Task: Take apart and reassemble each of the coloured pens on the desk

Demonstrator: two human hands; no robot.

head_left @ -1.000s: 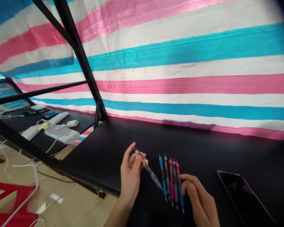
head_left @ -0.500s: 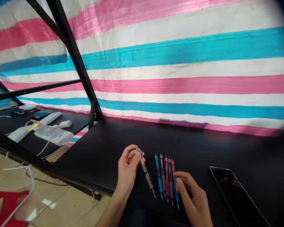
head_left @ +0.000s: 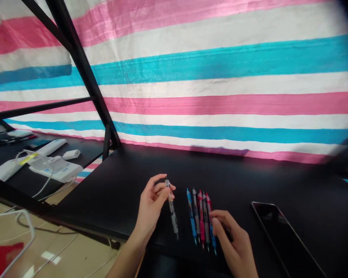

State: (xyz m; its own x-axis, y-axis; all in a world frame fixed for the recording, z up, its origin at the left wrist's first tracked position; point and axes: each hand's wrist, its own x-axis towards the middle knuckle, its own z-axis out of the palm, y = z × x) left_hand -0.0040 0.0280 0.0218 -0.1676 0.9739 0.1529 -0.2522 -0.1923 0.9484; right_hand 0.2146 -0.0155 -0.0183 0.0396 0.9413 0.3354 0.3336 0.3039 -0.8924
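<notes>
My left hand [head_left: 153, 200] is closed around the upper part of a clear-barrelled pen with a grey grip [head_left: 173, 217]. The pen points down toward the table, and my index fingertip is at its top end. To its right, several click pens lie side by side: a blue pen [head_left: 191, 216] on the left, grey ones, and a pink pen [head_left: 202, 224] among them. My right hand [head_left: 234, 239] is at the right end of the row, thumb and index finger pinched at a pen with a red top and blue grip [head_left: 212, 235].
A black phone [head_left: 287, 235] lies on the black table [head_left: 127, 177] to the right. Striped sheeting [head_left: 220, 85] hangs behind, beside a black metal frame [head_left: 89, 77]. White power strips [head_left: 58, 168] and cables sit on another table at left. A red object [head_left: 4, 258] is on the floor.
The pen in my left hand has swung more upright, its tip moving left, and the index finger has lifted to its top end. My right hand stays by the row. The view has shifted slightly.
</notes>
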